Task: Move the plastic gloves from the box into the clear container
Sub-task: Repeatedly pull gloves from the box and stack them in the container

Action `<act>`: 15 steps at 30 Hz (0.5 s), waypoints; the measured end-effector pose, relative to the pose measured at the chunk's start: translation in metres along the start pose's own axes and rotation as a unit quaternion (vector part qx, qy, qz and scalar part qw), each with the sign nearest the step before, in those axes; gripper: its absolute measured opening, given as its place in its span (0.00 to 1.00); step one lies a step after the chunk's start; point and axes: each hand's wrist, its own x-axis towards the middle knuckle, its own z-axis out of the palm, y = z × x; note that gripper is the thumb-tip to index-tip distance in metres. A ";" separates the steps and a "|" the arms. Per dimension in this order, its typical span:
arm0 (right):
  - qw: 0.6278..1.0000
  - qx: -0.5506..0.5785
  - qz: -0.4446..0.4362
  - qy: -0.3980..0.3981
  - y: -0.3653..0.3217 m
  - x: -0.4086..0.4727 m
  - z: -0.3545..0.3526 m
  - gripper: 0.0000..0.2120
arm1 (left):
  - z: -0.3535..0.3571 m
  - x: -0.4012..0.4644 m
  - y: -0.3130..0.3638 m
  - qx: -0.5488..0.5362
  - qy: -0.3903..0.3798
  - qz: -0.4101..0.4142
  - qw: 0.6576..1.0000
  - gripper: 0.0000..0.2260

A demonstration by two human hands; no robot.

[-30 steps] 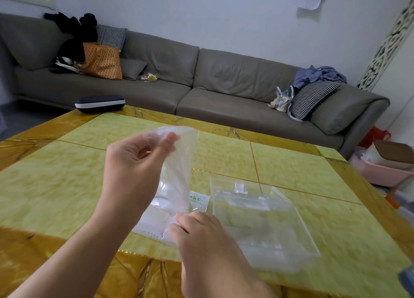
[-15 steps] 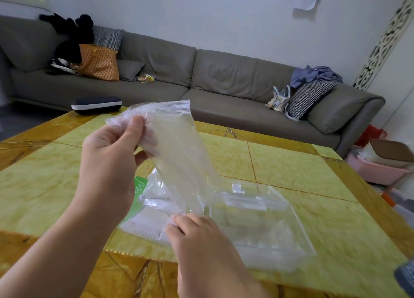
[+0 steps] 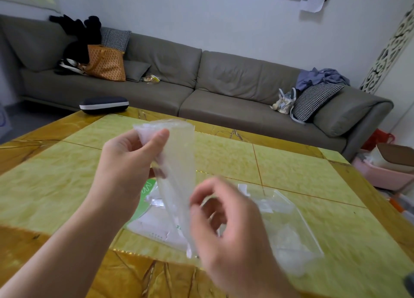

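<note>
My left hand [image 3: 132, 161] pinches the top of a clear plastic glove [image 3: 177, 163] between thumb and fingers and holds it up over the table. The glove hangs down in front of the flat white and green glove box [image 3: 149, 223], which lies on the table. My right hand [image 3: 226, 221] hovers, blurred, just right of the glove's lower part, with loosely curled fingers that are apart from the thumb and grip nothing. The clear container [image 3: 293, 228] lies to the right of the box, partly hidden behind my right hand, with crumpled clear plastic inside.
The yellow-green tabletop [image 3: 291, 167] stretches around the box and container. A dark case [image 3: 104, 104] sits at the far left corner. A grey sofa [image 3: 224, 84] with bags and cushions stands behind the table. Pink bins [image 3: 385, 174] stand on the floor at right.
My right hand has lifted off the box and risen beside the glove. My left hand has raised the glove higher, and it now hangs stretched out.
</note>
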 end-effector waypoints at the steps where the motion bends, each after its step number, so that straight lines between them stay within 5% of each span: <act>1: 0.999 0.002 0.004 0.035 0.000 0.004 -0.003 0.08 | 0.002 -0.003 0.002 -0.001 -0.021 -0.008 1.000 0.16; 5: 0.993 0.042 0.112 -0.011 0.006 0.013 -0.008 0.26 | 0.016 -0.022 0.008 0.029 -0.154 -0.050 0.986 0.15; 10: 0.982 0.141 0.124 0.026 0.009 0.018 -0.017 0.08 | 0.023 -0.028 0.002 0.003 -0.224 -0.073 0.972 0.15; 15: 0.956 0.209 0.197 0.063 0.019 0.019 -0.026 0.07 | 0.015 -0.019 -0.001 -0.021 -0.222 -0.105 0.969 0.30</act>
